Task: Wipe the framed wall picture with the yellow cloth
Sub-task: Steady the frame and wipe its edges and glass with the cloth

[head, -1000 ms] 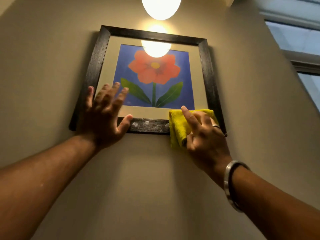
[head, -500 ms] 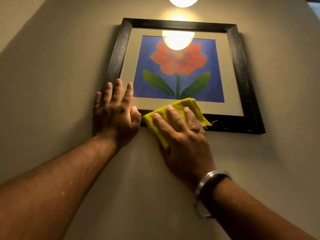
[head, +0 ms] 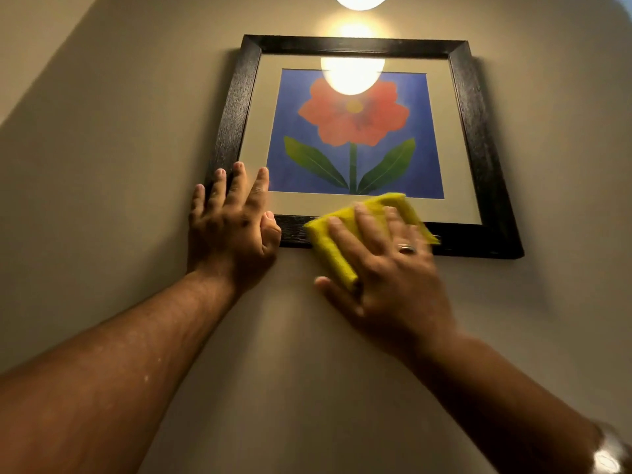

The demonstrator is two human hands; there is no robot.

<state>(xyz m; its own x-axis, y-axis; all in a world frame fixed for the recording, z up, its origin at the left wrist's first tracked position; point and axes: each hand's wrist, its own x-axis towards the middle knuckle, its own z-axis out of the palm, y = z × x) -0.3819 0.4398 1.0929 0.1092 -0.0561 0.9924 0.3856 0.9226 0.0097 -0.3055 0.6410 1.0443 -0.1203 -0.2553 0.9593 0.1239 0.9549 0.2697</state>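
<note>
A picture in a black frame (head: 475,131) hangs on the beige wall; it shows a red flower with green leaves on blue behind glass. My left hand (head: 232,227) lies flat with spread fingers over the frame's lower left corner. My right hand (head: 393,275) presses a folded yellow cloth (head: 328,241) against the middle of the frame's bottom rail, and the hand and cloth are blurred. The cloth's upper edge reaches the cream mat below the print. Part of the cloth is hidden under my fingers.
A glowing lamp (head: 360,0) hangs at the top edge, and its reflection (head: 352,77) shines in the upper glass. Bare beige wall (head: 102,165) surrounds the frame. A ring sits on my right hand and a metal bracelet (head: 608,453) on that wrist.
The cloth first slid left along the bottom rail from the right corner to the left hand, and has now shifted back right toward the middle. The left hand stayed on the lower left corner.
</note>
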